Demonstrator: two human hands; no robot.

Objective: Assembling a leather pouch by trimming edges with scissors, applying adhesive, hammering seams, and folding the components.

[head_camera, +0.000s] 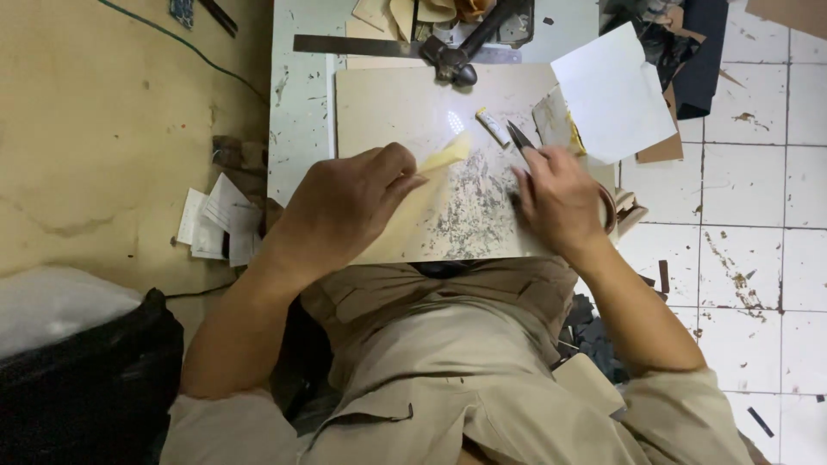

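floor: white tiles right | tan floor left | table pale, speckled

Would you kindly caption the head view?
Left hand holds a pale yellow strip; right hand holds dark pointed scissors over a scuffed beige board.

Left hand pinching pale yellow leather strip on stone slab; right hand gripping dark blade.

A pale, paint-flecked desk carries a beige cutting slab, scuffed dark near its middle. On the slab lie a thin yellowish sheet and a small cream tube. A steel ruler and a dark hammer rest at the far edge, beside a white paper sheet.
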